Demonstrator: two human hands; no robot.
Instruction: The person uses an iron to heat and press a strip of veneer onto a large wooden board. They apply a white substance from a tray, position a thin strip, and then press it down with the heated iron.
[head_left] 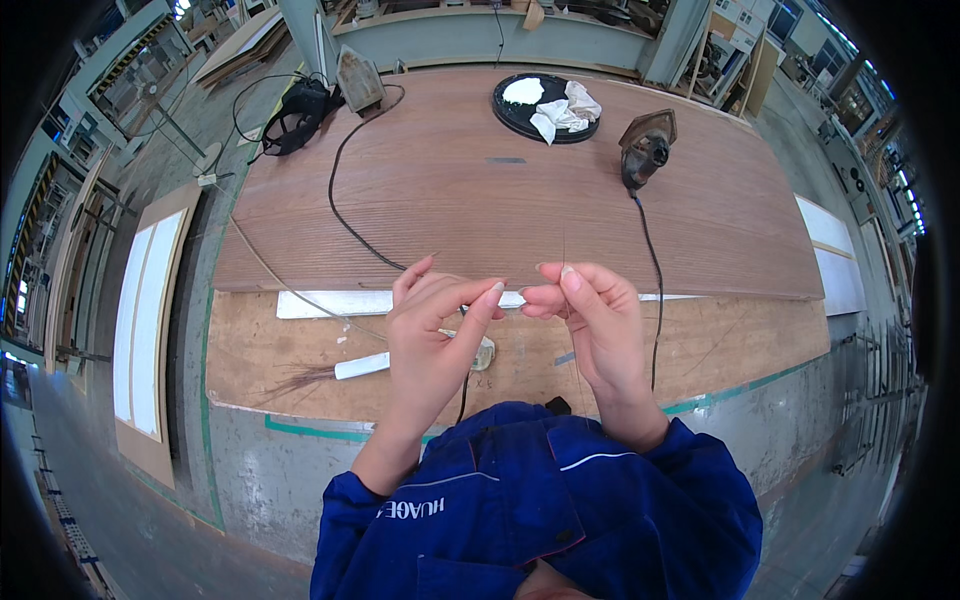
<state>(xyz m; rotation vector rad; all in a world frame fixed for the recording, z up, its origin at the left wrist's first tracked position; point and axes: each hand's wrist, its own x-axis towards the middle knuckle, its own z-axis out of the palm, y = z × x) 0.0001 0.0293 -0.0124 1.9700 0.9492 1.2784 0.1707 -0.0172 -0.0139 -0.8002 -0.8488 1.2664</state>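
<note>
Both of my hands are raised over the near edge of a brown wood-grain panel [450, 210]. My right hand [608, 325] pinches a thin dark strand [564, 245] between thumb and forefinger, and the strand stands up above the fingertips. Close beside it, my left hand [435, 335] has thumb and forefinger pressed together; whatever is between them is too small to make out. Left of that hand lies a bundle of thin brown strands [300, 381], its end wrapped in a white sleeve [362, 366]. A small pale, clear object [484, 354] is partly hidden behind my left hand.
An electric iron [648, 148] rests on the panel at the right, its cord running toward me. Another iron [358, 80] and a black strapped item [300, 115] are at the back left. A black round tray [510, 122] holds white powder and crumpled white cloth.
</note>
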